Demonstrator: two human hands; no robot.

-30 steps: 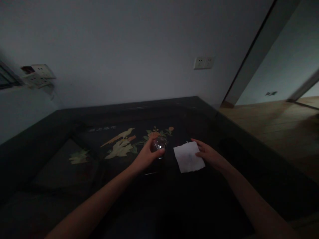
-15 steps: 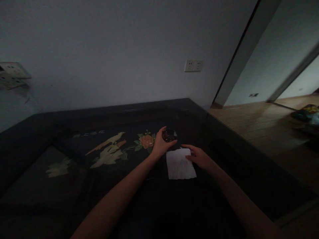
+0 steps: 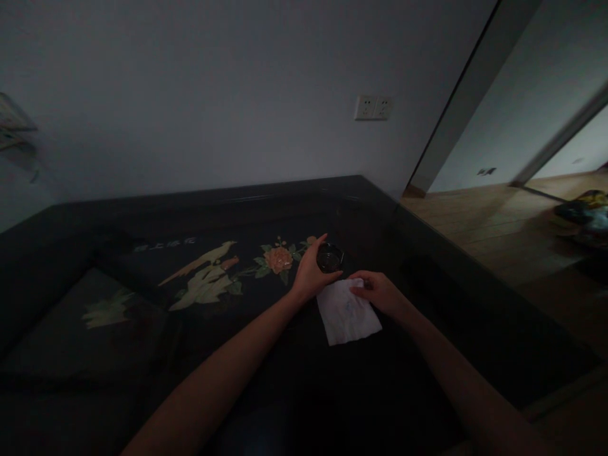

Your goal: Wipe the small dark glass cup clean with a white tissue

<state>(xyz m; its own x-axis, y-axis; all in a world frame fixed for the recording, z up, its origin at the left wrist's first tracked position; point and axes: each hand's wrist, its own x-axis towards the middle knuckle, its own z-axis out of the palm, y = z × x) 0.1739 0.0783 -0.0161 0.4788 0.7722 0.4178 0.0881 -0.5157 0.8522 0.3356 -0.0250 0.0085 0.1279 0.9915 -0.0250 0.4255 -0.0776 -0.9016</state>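
My left hand (image 3: 311, 273) grips a small dark glass cup (image 3: 329, 256), thumb and fingers wrapped round its side, just above the black table (image 3: 142, 342). A white paper napkin (image 3: 348, 312) lies flat on the table right below the cup. On the napkin's top right corner rests my right hand (image 3: 377, 292), its fingers curled and pinching the paper's edge. The two hands nearly touch. The room is dim, so the cup's contents cannot be made out.
The table top carries an inlaid picture of birds (image 3: 204, 278) and an orange flower (image 3: 278, 258). A wall with a double socket (image 3: 373, 107) rises behind. To the right lies wooden floor (image 3: 494, 221) and some coloured things (image 3: 584, 215) at the frame edge.
My left hand carried the cup rightward to just above the napkin. My right hand slid from the napkin's right edge to its top corner and closed on it. The camera turned right.
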